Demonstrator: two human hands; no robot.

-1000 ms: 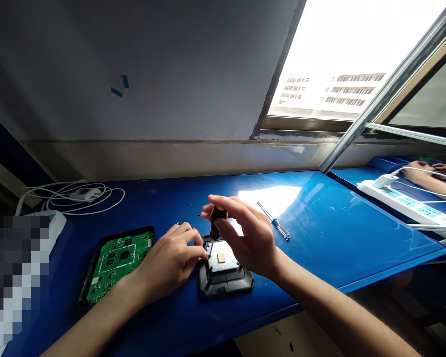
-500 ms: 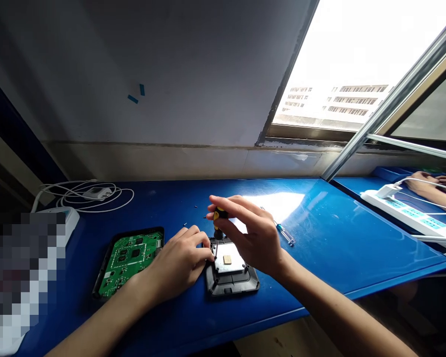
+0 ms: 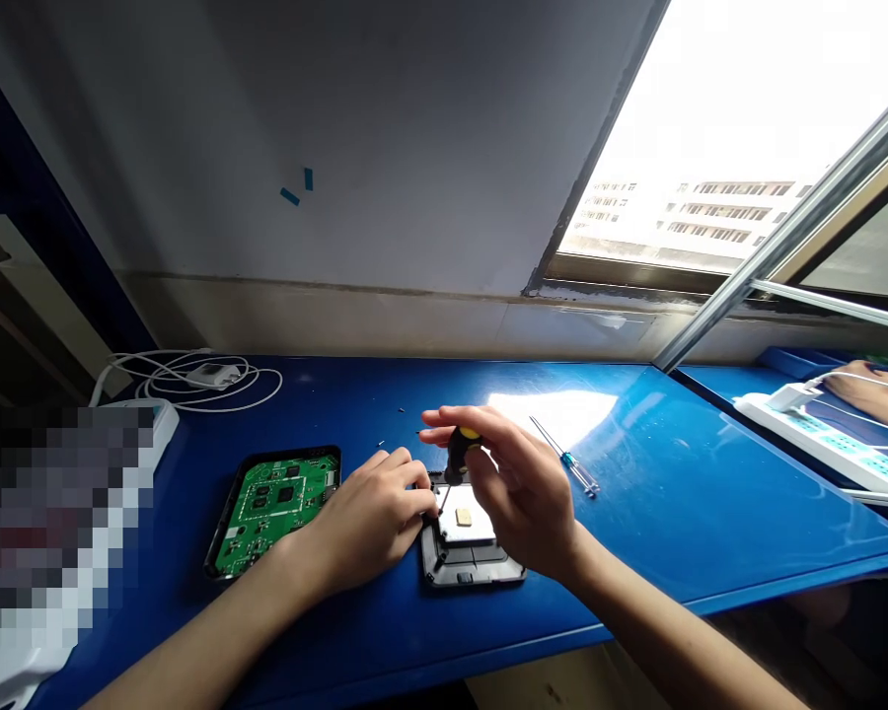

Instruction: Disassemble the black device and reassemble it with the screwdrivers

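My right hand (image 3: pixel 529 488) is closed round the handle of a short black-and-yellow screwdriver (image 3: pixel 459 454). The shaft slants down to the left, its tip at the near-left corner region of a silver metal plate (image 3: pixel 478 533). That plate, with a small tan pad (image 3: pixel 464 517) on it, lies in a black plastic cover (image 3: pixel 474 572). Beside the tip, my left hand (image 3: pixel 385 508) has thumb and fingers pinched together at the cover's left edge; what lies between them is hidden. Left of it sits a green circuit board (image 3: pixel 266 513) in a black casing (image 3: pixel 218 537).
A clear-handled screwdriver (image 3: pixel 581 475) lies on the blue table (image 3: pixel 681 513) to the right. Tiny screws (image 3: pixel 380 444) lie behind my hands. White cables (image 3: pixel 185 380) with an adapter are at back left. Beyond a metal frame are a power strip (image 3: pixel 821 439) and another person's hand (image 3: pixel 865 387).
The screwdriver's handle has tipped to the right, and my right hand's fingers have curled more around it. My left hand stays at the cover's edge. The view has shifted slightly.
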